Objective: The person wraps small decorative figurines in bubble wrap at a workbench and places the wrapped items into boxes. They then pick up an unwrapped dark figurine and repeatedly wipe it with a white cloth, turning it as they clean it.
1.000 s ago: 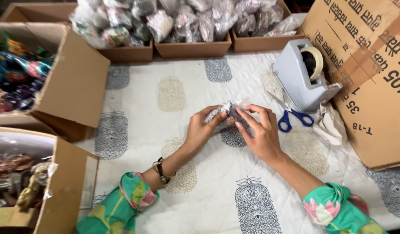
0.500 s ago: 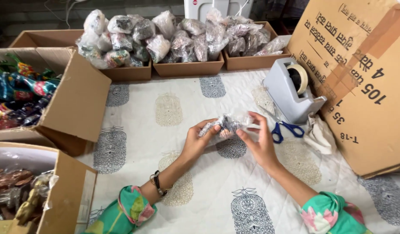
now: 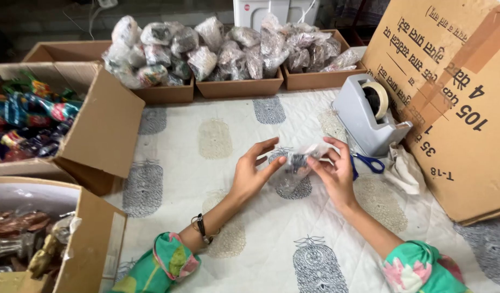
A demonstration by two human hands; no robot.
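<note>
Both hands (image 3: pixel 293 171) hold 1 clear plastic packet (image 3: pixel 294 169).

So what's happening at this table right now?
A person holds a small clear plastic packet between the left hand and right hand, lifted above a patterned cloth. A grey tape dispenser and blue-handled scissors sit just beyond the right hand. Cardboard trays at the back hold many similar filled packets.
</note>
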